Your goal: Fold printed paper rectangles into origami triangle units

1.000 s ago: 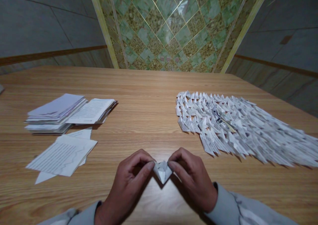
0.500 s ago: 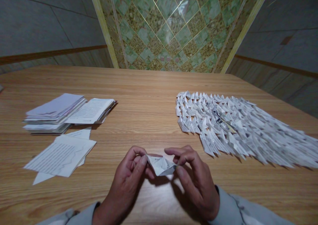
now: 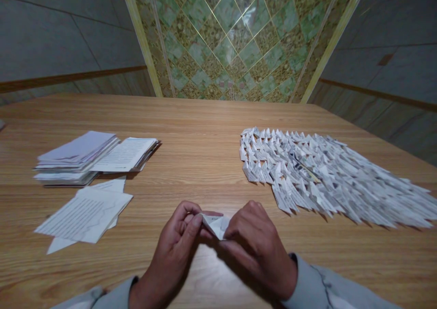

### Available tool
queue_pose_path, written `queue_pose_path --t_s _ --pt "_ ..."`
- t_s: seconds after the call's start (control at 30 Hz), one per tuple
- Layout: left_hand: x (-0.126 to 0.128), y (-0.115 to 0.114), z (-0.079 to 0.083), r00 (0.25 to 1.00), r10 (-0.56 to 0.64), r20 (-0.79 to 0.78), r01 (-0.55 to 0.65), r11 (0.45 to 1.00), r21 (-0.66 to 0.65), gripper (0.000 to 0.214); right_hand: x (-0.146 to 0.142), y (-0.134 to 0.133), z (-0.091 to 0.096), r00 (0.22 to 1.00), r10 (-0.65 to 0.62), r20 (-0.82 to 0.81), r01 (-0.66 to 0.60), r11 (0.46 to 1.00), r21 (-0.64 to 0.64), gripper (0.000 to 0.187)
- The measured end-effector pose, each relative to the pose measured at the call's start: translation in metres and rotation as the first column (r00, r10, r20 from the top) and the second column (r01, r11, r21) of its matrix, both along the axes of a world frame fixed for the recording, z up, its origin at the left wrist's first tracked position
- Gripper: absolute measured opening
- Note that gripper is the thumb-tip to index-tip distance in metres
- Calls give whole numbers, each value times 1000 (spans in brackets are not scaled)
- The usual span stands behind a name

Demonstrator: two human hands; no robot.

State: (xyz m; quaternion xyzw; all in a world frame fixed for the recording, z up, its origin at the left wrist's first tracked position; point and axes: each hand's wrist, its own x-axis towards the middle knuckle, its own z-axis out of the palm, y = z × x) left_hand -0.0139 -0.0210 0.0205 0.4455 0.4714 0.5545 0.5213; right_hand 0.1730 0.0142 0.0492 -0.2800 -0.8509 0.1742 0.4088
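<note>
A small folded paper boat [image 3: 214, 225] with print on it is held just above the table near the front. My left hand [image 3: 182, 236] pinches its left end between thumb and fingers. My right hand [image 3: 256, 243] is closed over the boat's right side, its curled fingers covering that end and part of the middle. Rows of similar folded paper boats [image 3: 307, 163] lie close together on the right of the table, beyond my right hand.
On the wooden table [image 3: 191, 163], a stack of paper sheets [image 3: 78, 152] stands at the left, with a smaller printed pile [image 3: 126, 154] against it. Nearer to me lie a few loose printed sheets [image 3: 85, 213]. A tiled wall [image 3: 228, 40] rises behind the table.
My right hand has moved inward and curled over the right end of the paper boat, where its fingers were more spread before. My left hand keeps its pinch. The view has shifted slightly.
</note>
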Motion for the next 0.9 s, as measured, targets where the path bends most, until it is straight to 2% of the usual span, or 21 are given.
queue_pose_path --t_s 0.17,0.33,0.53,0.67,0.8,0.9 --pt "2 -1 2 998 -13 69 12 1000 18 21 -1 2 2 995 -62 -82 56 995 -81 16" --pt "-1 -4 4 996 -59 67 56 997 43 22 -1 3 5 980 -106 -168 76 981 -179 13" --pt "-4 -3 5 990 -85 116 82 996 35 22 6 8 4 991 -39 -127 -16 914 -406 8" --pt "-1 0 10 996 -75 51 74 997 28 23 5 11 0 995 -35 -95 0 938 -348 9" --pt "1 3 9 984 -4 -180 18 997 78 27 2 10 -6 997 24 -80 -42 970 -239 11" --pt "1 5 7 971 59 -233 -40 995 86 22 1 11 -9 996 8 -86 -33 954 -298 13"
